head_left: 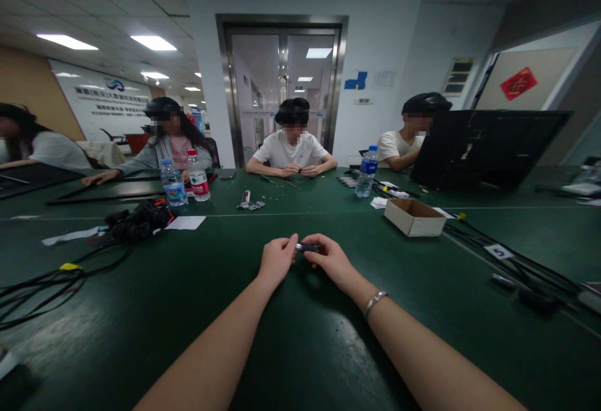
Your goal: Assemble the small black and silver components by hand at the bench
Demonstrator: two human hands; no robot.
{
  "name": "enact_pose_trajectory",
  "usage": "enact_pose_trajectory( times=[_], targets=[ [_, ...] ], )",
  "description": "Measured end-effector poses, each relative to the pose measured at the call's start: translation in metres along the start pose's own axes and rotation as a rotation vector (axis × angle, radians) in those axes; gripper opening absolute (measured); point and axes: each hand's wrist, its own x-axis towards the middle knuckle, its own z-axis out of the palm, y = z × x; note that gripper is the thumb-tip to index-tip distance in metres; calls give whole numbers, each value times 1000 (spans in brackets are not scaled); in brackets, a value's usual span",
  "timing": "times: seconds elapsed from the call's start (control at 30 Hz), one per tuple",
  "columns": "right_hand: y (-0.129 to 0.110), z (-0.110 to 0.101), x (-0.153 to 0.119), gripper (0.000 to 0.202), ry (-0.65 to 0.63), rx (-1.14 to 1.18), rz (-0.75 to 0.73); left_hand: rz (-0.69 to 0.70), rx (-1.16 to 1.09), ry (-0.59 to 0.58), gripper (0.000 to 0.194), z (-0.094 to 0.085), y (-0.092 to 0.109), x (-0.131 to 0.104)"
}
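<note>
A small black cylinder with a silver end (pixel 307 248) lies level between my two hands, just above the green table (pixel 211 298). The silver end is pinched by my left hand (pixel 278 259), thumb on top. Fingers of my right hand (pixel 330 257) are closed round the black end, and a silver bracelet sits on that wrist. The cylinder is partly covered by fingertips, and its exact kind is too small to tell.
An open cardboard box (pixel 415 218) stands at right, near black cables (pixel 511 258). Bottles (pixel 173 182) and a tangle of black gear (pixel 138 220) are at left. Small metal parts (pixel 251 203) lie ahead. Across the table, a person (pixel 292 142) handles something small; others sit on either side.
</note>
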Motion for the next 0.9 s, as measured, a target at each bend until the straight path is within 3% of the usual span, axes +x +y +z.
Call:
enact_pose_trajectory(
  times=[0.47, 0.9],
  targets=[
    [-6, 1, -3, 28, -8, 27, 19, 52, -45, -50, 48, -1, 2, -2],
    [-7, 1, -3, 28, 23, 71, 20, 86, -250, -146, 29, 0, 0, -2]
  ],
)
